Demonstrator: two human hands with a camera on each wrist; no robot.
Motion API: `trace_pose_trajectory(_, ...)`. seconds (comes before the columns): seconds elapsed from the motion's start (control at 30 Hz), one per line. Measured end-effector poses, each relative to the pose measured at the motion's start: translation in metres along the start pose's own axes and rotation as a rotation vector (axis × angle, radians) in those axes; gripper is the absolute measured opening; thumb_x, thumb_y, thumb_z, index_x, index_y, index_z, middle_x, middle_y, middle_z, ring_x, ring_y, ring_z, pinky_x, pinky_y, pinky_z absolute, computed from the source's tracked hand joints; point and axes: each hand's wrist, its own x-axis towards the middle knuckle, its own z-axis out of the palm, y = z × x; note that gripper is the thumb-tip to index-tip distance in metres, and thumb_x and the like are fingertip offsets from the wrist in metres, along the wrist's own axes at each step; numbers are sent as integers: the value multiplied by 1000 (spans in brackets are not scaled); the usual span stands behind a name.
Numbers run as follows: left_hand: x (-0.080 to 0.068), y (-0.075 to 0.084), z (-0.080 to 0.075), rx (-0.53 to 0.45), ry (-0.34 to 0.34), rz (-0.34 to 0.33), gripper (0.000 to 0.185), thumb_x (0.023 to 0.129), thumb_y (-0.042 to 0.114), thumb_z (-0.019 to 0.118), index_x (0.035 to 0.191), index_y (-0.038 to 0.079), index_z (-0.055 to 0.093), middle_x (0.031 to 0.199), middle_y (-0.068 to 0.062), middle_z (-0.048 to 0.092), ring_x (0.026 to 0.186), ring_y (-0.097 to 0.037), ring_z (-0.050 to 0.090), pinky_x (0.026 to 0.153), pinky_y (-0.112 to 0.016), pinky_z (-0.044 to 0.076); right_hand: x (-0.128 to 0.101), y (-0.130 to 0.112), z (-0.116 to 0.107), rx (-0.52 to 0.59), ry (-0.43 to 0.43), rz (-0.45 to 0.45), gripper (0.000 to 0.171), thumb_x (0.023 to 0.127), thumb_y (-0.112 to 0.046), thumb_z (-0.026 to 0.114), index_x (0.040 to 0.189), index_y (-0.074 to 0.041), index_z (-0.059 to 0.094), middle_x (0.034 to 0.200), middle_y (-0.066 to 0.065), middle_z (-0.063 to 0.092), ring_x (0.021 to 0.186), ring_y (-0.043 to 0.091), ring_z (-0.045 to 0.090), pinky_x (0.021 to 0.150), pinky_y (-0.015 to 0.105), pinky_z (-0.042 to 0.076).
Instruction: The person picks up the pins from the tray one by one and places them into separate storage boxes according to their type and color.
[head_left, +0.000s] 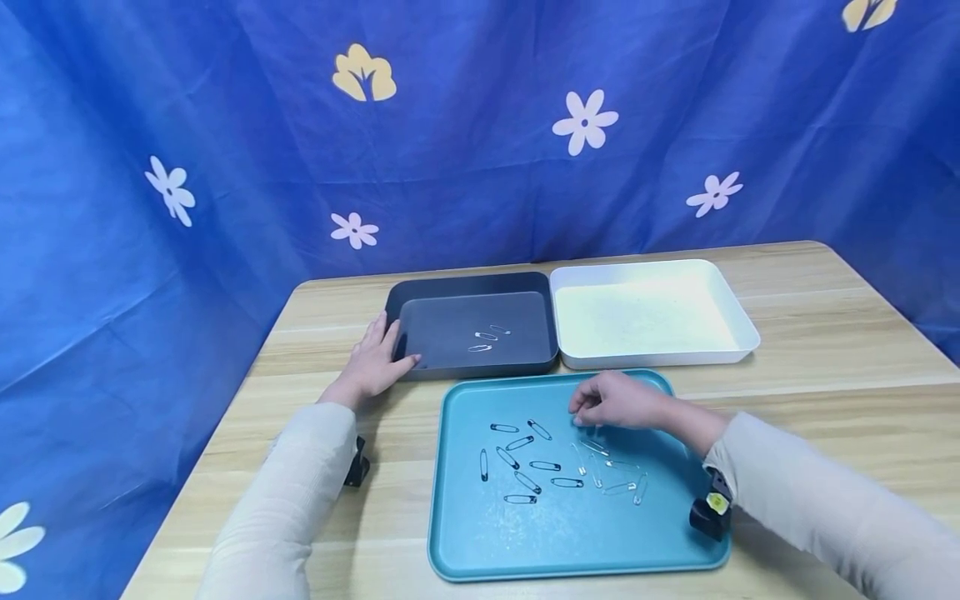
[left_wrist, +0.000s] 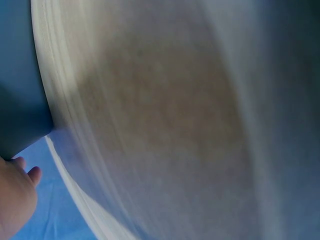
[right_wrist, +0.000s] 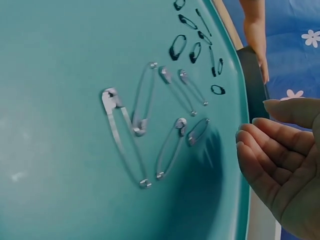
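Note:
My left hand [head_left: 371, 362] rests at the near left corner of a dark grey tray [head_left: 442, 321], its fingers spread along the rim. Several silver safety pins [head_left: 486, 337] lie inside that tray. Over the upper right part of a teal tray [head_left: 585, 542] hovers my right hand [head_left: 615, 400]. In the right wrist view, the right hand [right_wrist: 285, 170] has loosely bent fingers, a gap beside the thumb, and nothing held. Below it on the teal tray are several silver safety pins [right_wrist: 109, 97]. Several black safety pins [head_left: 579, 483] are scattered to their left.
A white tray [head_left: 652, 361] stands against the dark tray's right side, behind the teal one. All three sit on a light wooden table [head_left: 847, 367]. Blue cloth [head_left: 465, 150] with flowers hangs behind and at the left.

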Motion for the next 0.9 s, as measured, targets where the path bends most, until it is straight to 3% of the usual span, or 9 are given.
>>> trace_pose_trajectory(0.4,1,0,0,-1,13,5,80,84,51,41,137,0,11,141,-20,-6,127,-35,-4,95,-57,7,-9,14,4,-42,-12,3,11,74,-3,60,84,1,63,66,-1,57,54,10,49,50,24,42)
trace_pose_trajectory(0.63,0,-1,1,-3,8,3,80,84,50,41,137,-1,10,141,-20,-7,127,-35,-6,95,-57,6,-8,15,10,-75,7,42,2,70,0,63,71,-2,62,58,-2,54,51,8,48,48,23,41)
trace_pose_trajectory(0.9,1,-1,1,-3,9,3,81,83,52,40,137,-1,10,141,-20,-7,127,-35,-6,94,-58,6,-6,14,18,-170,39,46,15,68,-1,64,59,-8,54,54,-5,47,52,9,44,49,23,37)
